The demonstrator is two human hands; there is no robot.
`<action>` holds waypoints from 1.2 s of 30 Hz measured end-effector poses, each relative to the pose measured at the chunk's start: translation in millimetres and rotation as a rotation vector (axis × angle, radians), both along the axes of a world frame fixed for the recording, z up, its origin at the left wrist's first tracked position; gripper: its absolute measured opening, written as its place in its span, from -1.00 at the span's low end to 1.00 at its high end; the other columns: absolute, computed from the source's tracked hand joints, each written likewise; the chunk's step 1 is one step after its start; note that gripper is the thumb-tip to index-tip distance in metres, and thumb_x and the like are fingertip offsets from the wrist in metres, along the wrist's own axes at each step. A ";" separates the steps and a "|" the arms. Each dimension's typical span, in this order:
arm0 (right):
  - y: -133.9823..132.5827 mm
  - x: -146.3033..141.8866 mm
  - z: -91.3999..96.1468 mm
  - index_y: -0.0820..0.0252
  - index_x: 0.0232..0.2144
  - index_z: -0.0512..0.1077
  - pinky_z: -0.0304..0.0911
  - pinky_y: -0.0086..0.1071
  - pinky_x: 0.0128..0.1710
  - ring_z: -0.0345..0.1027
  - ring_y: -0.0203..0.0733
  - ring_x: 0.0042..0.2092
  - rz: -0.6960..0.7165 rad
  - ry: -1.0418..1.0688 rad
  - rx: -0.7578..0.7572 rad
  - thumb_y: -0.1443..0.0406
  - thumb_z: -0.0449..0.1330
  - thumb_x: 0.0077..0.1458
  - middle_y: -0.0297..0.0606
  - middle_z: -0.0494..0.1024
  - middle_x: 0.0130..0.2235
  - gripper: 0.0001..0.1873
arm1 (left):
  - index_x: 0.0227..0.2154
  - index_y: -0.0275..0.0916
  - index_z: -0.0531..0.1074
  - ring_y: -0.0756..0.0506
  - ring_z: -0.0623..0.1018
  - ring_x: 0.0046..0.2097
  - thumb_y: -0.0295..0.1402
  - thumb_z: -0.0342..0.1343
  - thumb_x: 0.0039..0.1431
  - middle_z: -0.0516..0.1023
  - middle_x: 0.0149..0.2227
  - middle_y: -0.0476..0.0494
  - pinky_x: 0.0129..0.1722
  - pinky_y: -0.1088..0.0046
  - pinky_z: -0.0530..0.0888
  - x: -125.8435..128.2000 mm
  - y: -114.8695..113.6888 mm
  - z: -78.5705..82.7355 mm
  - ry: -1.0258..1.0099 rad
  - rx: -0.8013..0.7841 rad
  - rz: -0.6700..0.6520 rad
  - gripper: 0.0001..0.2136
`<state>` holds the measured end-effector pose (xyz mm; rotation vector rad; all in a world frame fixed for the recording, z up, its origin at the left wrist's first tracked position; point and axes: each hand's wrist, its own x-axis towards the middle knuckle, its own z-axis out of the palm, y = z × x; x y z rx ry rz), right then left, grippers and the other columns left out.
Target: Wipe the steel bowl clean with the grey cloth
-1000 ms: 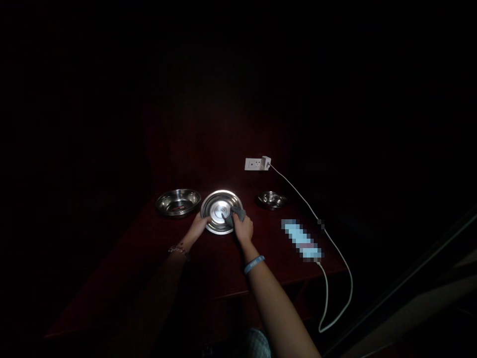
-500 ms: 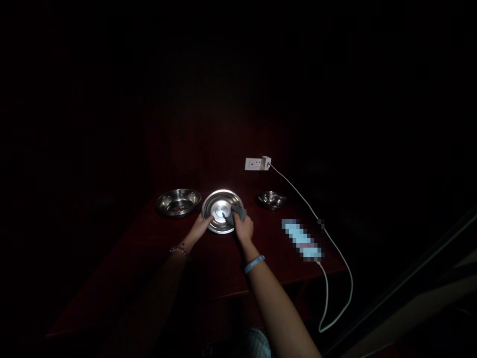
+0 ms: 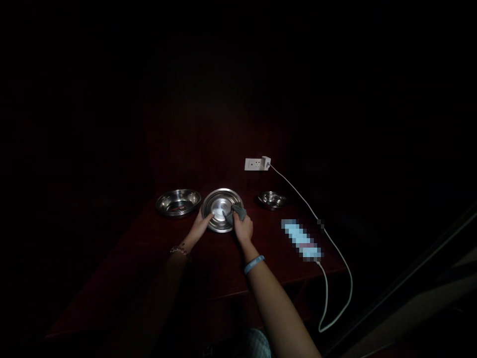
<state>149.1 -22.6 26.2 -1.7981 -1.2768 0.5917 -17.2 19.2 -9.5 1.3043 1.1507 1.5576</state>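
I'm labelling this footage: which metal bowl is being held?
The middle bowl: the left hand grips its rim; the right hand holds a grey cloth against it. Neither hand touches the left bowl or right bowl.

1. A wide, round, silvery metal bowl (image 3: 179,203) sits at the back-left corner of the dark red table (image 3: 208,263).
2. A small, round, silvery metal bowl (image 3: 272,200) sits near the back edge, toward the right.
3. A pixelated pale-blue oblong object (image 3: 301,239) lies near the right edge.
4. A thin white cable (image 3: 352,286) loops past the front-right corner.
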 end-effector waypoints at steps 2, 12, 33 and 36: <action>-1.1 -0.2 1.7 0.14 0.01 0.60 0.40 -0.30 0.04 0.57 -0.03 0.02 -0.019 0.000 -0.028 0.01 0.08 0.31 -0.12 0.68 -0.04 -0.52 | 0.17 -0.24 0.34 -0.28 0.40 0.35 -0.38 0.16 0.11 0.50 0.22 -0.29 0.40 0.11 0.24 0.2 0.1 -0.1 0.010 0.082 -0.012 -0.48; 1.0 0.3 1.7 0.17 -0.01 0.61 0.43 -0.27 0.01 0.59 0.00 0.00 -0.074 0.000 -0.051 0.01 0.08 0.32 -0.05 0.68 -0.04 -0.52 | 0.16 -0.16 0.18 -0.25 0.45 0.27 -0.29 0.23 0.07 0.47 0.15 -0.25 0.35 0.08 0.29 -1.4 4.4 -7.5 0.115 0.123 -0.009 -0.41; 12.7 1.6 -14.4 0.14 -0.08 0.65 0.43 -0.34 -0.02 0.60 -0.06 -0.03 0.040 0.054 0.060 0.03 0.09 0.31 -0.13 0.72 -0.12 -0.55 | 0.28 -0.28 0.22 -0.28 0.32 0.39 -0.37 0.21 0.09 0.39 0.33 -0.36 0.45 0.11 0.08 7.4 1.1 -11.9 0.116 0.054 -0.118 -0.34; 10.1 0.9 -11.7 0.15 -0.07 0.65 0.43 -0.35 -0.03 0.61 -0.05 -0.03 0.049 0.038 0.044 0.03 0.08 0.32 -0.12 0.72 -0.11 -0.55 | 0.26 -0.24 0.30 -0.29 0.38 0.35 -0.44 0.22 0.04 0.48 0.26 -0.29 0.43 0.07 0.16 5.8 4.7 -10.0 0.061 -0.016 -0.095 -0.35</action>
